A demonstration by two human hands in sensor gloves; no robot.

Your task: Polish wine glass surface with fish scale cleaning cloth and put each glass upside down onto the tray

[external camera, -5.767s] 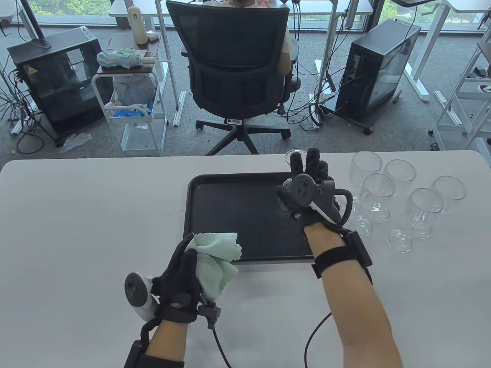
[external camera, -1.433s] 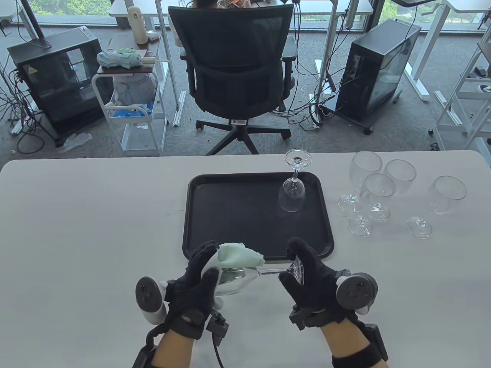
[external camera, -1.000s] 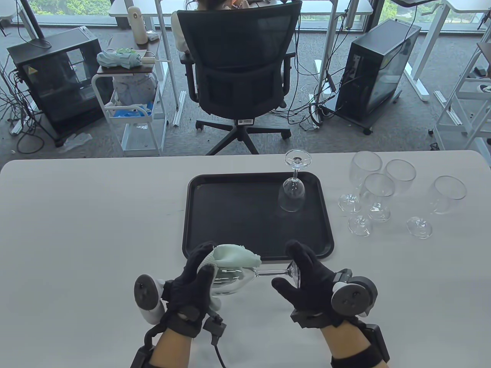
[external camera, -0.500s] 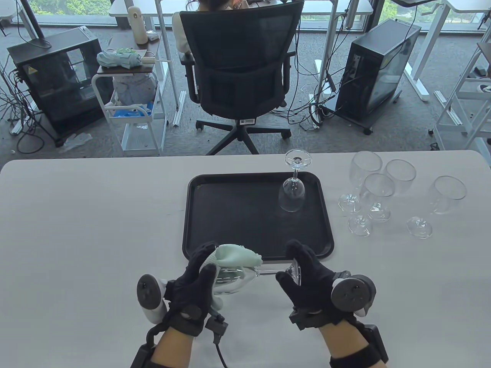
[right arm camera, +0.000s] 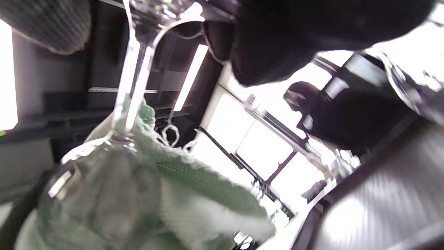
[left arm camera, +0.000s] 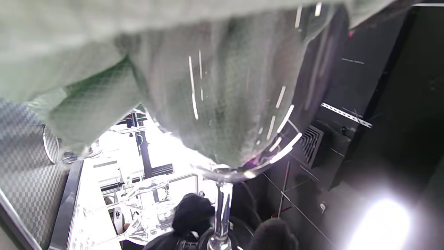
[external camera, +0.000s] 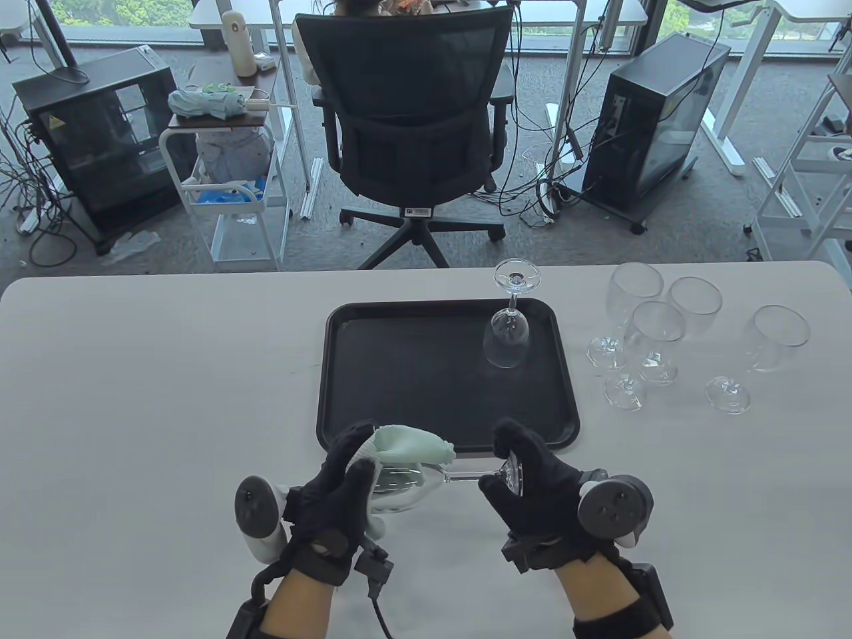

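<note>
A wine glass [external camera: 426,478] lies sideways in the air just in front of the black tray [external camera: 413,373], bowl to the left, foot to the right. My left hand [external camera: 346,486] wraps the pale green cloth [external camera: 409,446] round the bowl [left arm camera: 225,104]. My right hand [external camera: 526,479] grips the foot, with the stem [right arm camera: 130,86] running down to the cloth [right arm camera: 194,194]. One glass [external camera: 509,326] stands upside down at the tray's far right corner.
Several upright wine glasses [external camera: 659,333] stand on the white table right of the tray, one [external camera: 775,339] further right. An office chair [external camera: 413,120] and a person sit beyond the far table edge.
Since 5.8 s ago my right hand left the inverted glass on the tray and brought another from the group. Over the last second both hands hold it and the cloth shifts slightly on the bowl.
</note>
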